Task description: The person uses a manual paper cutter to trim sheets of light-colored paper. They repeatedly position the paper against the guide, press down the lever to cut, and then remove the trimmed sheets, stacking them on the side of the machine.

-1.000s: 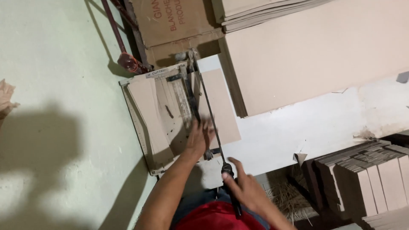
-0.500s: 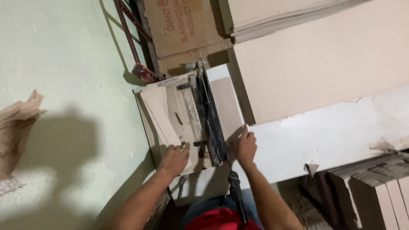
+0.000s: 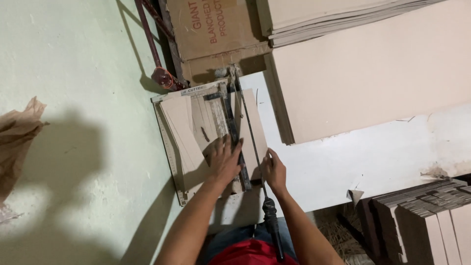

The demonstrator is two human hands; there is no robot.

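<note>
Where blade meets board (image 3: 252, 130), both hands (image 3: 224, 159).

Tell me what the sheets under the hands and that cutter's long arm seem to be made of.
The sheets look like thin, matte brown cardboard, flat and stiff. The cutter arm appears to be dark metal, slim and straight, ending in a black handle, probably rubber or plastic.

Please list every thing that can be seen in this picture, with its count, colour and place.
paper cutter: one, grey-beige, on the white table's left end
cutter arm: one, dark, raised, black handle nearest the person
card piece: one, tan, under the arm
large boards: a stack, tan, upper right
cardboard box: one, brown, top centre
white table: one, centre
cut card stacks: several, tan, lower right
left hand: flat on the cutter bed
right hand: on the card piece's near edge
</note>
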